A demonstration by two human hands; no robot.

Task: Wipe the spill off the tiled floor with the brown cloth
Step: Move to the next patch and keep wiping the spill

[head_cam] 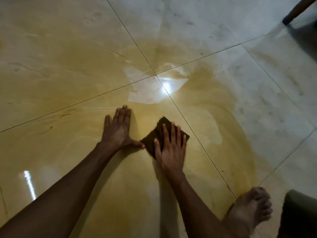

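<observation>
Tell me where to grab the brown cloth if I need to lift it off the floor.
Probably pinch the far corner of the brown cloth, coming from ahead. It lies flat on the wet floor, and the right hand covers its near part, leaving that corner exposed.

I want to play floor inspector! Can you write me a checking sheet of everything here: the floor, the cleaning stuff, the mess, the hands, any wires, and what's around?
Surface: glossy pale tiled floor with dark grout lines, lamp glare near the tile crossing.
Job's things: square brown cloth lying flat; wide yellowish smeared spill not yet cleared.
Clutter: nothing seen.
Hands: left hand flat on the wet floor, fingers spread; right hand pressing the cloth with straight fingers.
Cables: nothing seen.
Surroundings: bare foot lower right; dark furniture leg top right; dark rounded object at the lower right edge, unclear what.
</observation>
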